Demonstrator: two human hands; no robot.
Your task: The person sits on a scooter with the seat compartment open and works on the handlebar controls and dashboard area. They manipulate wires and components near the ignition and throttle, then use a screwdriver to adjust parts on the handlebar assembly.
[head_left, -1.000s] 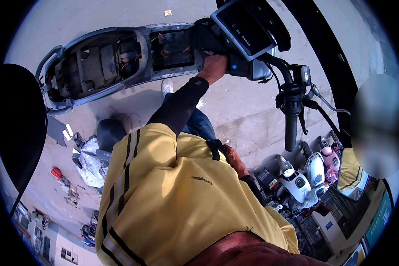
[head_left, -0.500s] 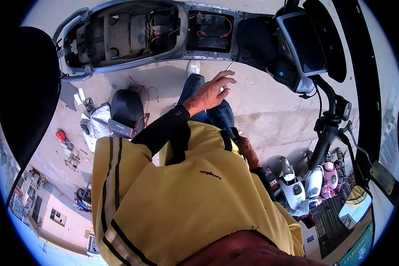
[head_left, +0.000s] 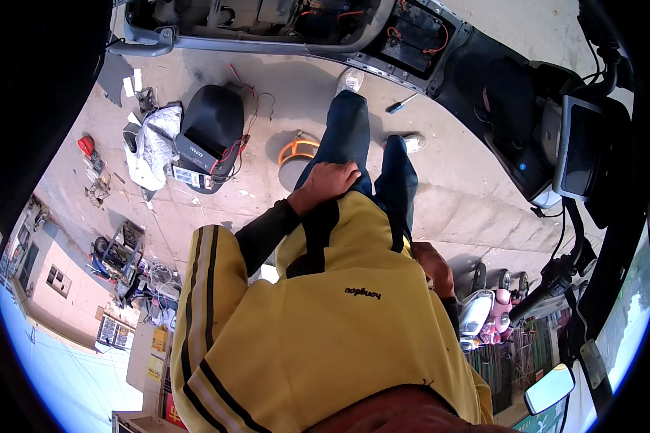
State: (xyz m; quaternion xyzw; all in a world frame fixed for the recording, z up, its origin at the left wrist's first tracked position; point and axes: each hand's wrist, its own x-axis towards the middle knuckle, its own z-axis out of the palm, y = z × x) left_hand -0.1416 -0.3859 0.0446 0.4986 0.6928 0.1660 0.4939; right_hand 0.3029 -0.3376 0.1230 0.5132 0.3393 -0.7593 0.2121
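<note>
My left hand [head_left: 328, 185] lies on my left thigh, over blue jeans [head_left: 348, 130]; its fingers are curled in and nothing shows in them. My right hand [head_left: 433, 265] hangs low by my right side, its fingers mostly hidden behind my yellow shirt [head_left: 325, 310]. Ahead of me stands an electric scooter [head_left: 339, 54] with its seat off. A bay in its frame holds dark batteries [head_left: 412, 36] with orange wires. Between my feet and the scooter, a screwdriver [head_left: 396, 107] with a blue-black handle is on the ground.
By my left leg stands a round orange-framed stool [head_left: 298, 149]. Farther left, a black scooter seat [head_left: 217, 115] bears a black box [head_left: 197, 150] with red leads. Silver sheeting [head_left: 155, 144] lies beside it. Parked scooters [head_left: 477, 314] and a mirror [head_left: 549, 388] are at right.
My left hand has come down from in front of the scooter onto my thigh, its fingers curling in. The view has shifted, bringing the stool and screwdriver handle into sight.
</note>
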